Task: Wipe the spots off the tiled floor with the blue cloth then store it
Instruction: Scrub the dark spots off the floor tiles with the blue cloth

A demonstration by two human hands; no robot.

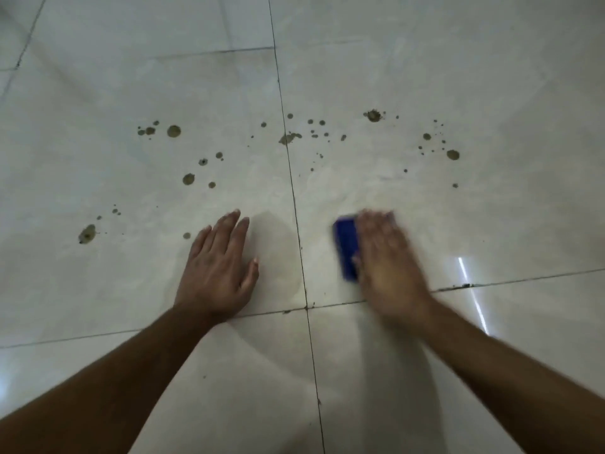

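Pale glossy tiled floor (425, 77) filled the view, brown spots (174, 131) scattered beyond both hands. Left of the dark grout line (296, 208), the left hand (217, 270) lay flat, fingers straight. Right of it, the blurred right hand (389, 260) pressed flat on the blue cloth (346, 247).

Folded blue cloth (346, 249) lies flat on the pale tiled floor (491, 208), brownish spots (373, 115) beyond.

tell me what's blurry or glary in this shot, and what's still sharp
Head view: the right hand and the blue cloth under it are smeared by motion blur; the left hand, flat on the floor, and the spots stay fairly crisp; a bright glare streak crosses the glossy tiled floor at right.
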